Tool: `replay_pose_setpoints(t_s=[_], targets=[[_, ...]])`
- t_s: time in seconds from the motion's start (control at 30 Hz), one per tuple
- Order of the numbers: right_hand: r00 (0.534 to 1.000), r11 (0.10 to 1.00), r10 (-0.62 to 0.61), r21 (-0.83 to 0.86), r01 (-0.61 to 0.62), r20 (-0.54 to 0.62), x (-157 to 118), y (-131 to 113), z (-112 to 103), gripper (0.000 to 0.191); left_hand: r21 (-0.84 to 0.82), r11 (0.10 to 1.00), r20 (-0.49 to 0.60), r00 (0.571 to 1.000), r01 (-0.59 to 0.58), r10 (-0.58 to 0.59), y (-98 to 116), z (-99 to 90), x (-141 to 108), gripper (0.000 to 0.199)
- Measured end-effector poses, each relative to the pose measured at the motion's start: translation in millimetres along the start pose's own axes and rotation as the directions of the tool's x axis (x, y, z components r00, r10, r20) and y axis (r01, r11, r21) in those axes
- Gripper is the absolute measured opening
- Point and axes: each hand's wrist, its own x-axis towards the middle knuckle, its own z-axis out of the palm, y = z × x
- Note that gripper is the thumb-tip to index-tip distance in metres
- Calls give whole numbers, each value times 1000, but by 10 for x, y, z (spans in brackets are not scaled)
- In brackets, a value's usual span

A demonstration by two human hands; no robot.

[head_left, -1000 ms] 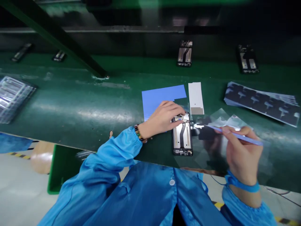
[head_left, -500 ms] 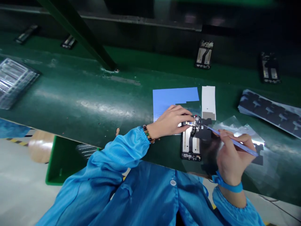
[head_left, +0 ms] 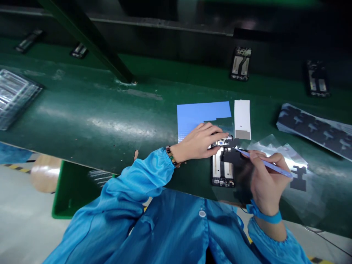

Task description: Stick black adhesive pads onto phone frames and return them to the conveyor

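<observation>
An opened phone [head_left: 217,170] lies lengthwise on the green table in front of me, its circuit board and silver plates exposed. My left hand [head_left: 202,141] holds its upper left part, with the fingers across the top end and the thumb at the side. In my right hand [head_left: 266,179] is a pair of blue-purple tweezers [head_left: 271,165], pinched and slanting down to the left. At their tip a black cut-out sticker [head_left: 232,156] lies over the right side of the phone. Whether the sticker touches the phone there I cannot tell.
Beyond the phone lie a blue sheet [head_left: 202,111] and a white strip [head_left: 242,115]. Clear films [head_left: 291,152] with a black sticker are at right, below stacked sticker sheets [head_left: 310,126]. More opened phones [head_left: 241,63] line the back. A green post [head_left: 90,40] stands left; a green bin [head_left: 74,194] is below.
My right hand has moved left with the tweezers, bringing the black sticker further over the phone. My left hand stays on the phone's top end.
</observation>
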Motion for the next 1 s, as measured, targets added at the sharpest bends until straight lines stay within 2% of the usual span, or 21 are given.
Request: replay_pose_setpoints(t_s=[0.2,0.67,0.77,0.9,1.0], targets=[[999,999,32,-21,-32,29,-23,67,45,40,-29,999,-8,1000,28,-29,-15,-1,-1,53],[999,999,31,-43,-30,14,-29,106,104,41,-41,998,-23,999,48,-49,1,-24,6,51],[1000,997,23,-70,-22,12,-26,119,104,41,-33,999,-26,999,41,-42,12,-39,9,45],[999,994,38,-100,-36,22,-35,115,118,40,52,999,4,1000,-6,6,45,-74,-4,30],[1000,997,21,-76,-22,-15,7,65,89,41,149,988,31,999,-44,40,67,-97,1,32]])
